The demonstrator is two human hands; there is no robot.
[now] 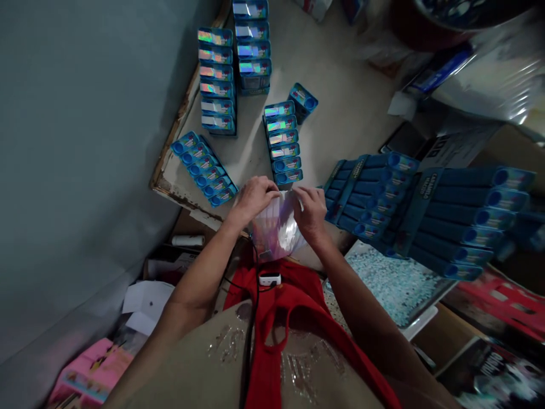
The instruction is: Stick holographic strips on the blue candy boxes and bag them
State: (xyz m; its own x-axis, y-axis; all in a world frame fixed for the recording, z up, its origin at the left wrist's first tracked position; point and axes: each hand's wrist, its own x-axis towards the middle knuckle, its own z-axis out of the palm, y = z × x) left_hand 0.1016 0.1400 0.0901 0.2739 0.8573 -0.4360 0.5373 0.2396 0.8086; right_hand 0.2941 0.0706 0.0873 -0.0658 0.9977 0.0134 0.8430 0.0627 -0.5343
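A shiny, see-through plastic bag [279, 227] hangs in front of my red apron strap, stretched between both hands. The fingers of my left hand [256, 199] pinch its upper left edge. On the other side, my right hand [310, 211] grips its upper right edge, fingers curled. Whether anything lies inside the bag I cannot make out. Just beyond my hands stands a row of small blue boxes [284, 150] with shiny tops. A slanted row of blue boxes [204, 169] lies left of my left hand, and bundled long blue boxes [366, 193] lie to the right.
Two more rows of blue boxes [217, 91] stand near the table's worn left edge [168, 150]. One blue box [303, 102] sits apart. A tray of pale blue bits [392, 284] lies lower right. A dark red basin [411, 28] stands at the back right.
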